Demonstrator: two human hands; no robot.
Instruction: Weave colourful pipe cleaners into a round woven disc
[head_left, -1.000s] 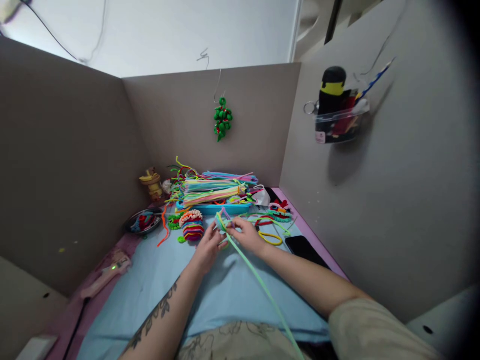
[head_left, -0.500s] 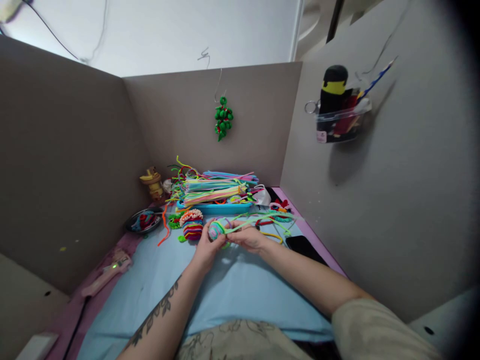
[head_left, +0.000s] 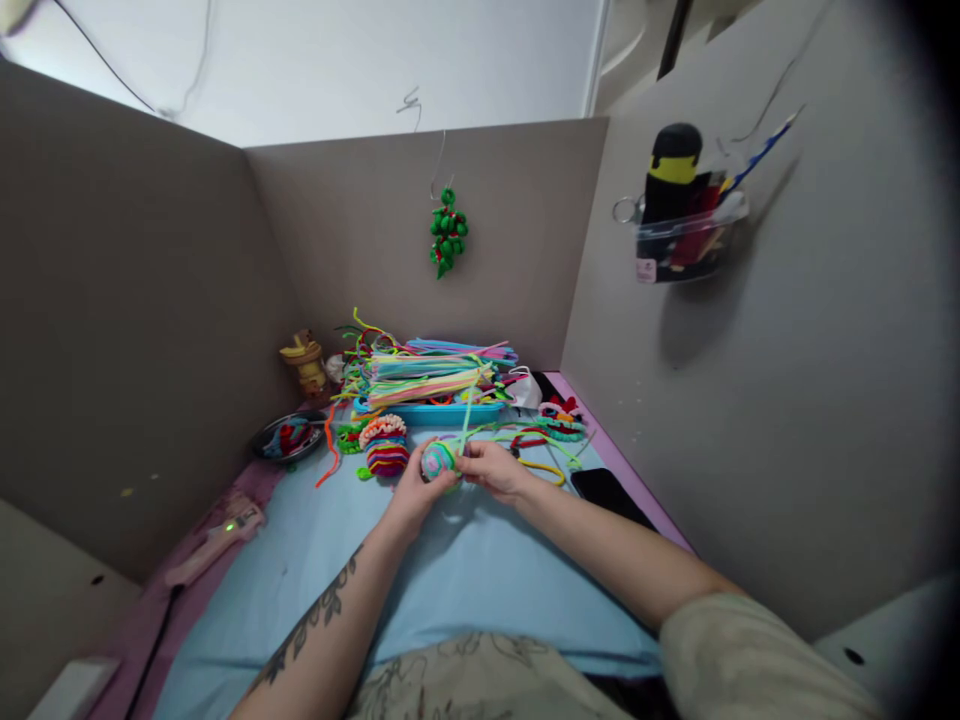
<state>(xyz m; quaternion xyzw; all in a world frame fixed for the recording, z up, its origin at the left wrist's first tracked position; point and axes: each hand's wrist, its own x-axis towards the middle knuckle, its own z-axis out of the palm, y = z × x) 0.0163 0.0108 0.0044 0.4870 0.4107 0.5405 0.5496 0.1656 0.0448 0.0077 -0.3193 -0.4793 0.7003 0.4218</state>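
My left hand (head_left: 410, 491) cups a small ball of wound pipe cleaners (head_left: 437, 459) in pastel pink, blue and green, just above the light blue mat (head_left: 465, 580). My right hand (head_left: 491, 467) pinches a light green pipe cleaner (head_left: 466, 420) right beside the ball. Its free end stands up and away from me, towards the pile at the back. Both hands meet at the ball.
A blue tray (head_left: 442, 412) piled with colourful pipe cleaners stands behind. A striped wound ball (head_left: 385, 453), a dark dish (head_left: 287, 438), a yellow figurine (head_left: 306, 362), loose coils (head_left: 551, 440) and a black phone (head_left: 606, 490) lie around. A pink tool (head_left: 214, 540) lies left. Grey partitions enclose the desk.
The long green pipe cleaner, which trailed towards me a second ago, has swung round to the right and now points up and away. The hands have stayed on the ball.
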